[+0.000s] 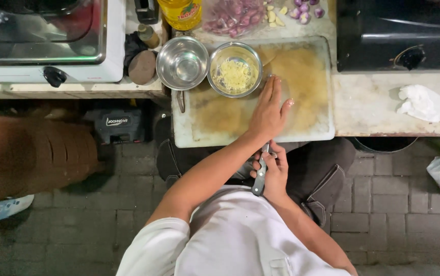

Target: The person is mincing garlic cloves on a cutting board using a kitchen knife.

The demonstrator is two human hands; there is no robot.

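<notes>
White plastic, stained yellow-brown in wide patches, makes the cutting board [302, 82]; it is a rectangle with rounded corners and lies at the front edge of the counter. The left hand [268, 113] lies flat on it, palm down, fingers straight and close together, pointing to 12 o'clock, the thumb spread a little to the side. It holds nothing.

At 6 o'clock from this hand, just under the board's front edge, the right hand [275, 174] is closed around a knife [259, 179]. The handle is dark with a grey metal part, and its end points down toward the white shirt [240, 240]. The blade is hidden, so I cannot tell its shape.

On the board, at 11 o'clock from the left hand, stands a round steel bowl [235, 69] with finely chopped pale yellow pieces inside, maybe garlic. Touching it on the left is an empty steel bowl [182, 63], shiny and smooth. At 12 o'clock, behind the board, are small purple shallots [304, 11] and a clear bag [233, 18] of them. A crumpled white tissue [423, 102] lies at 3 o'clock on the worn counter [368, 110].
</notes>
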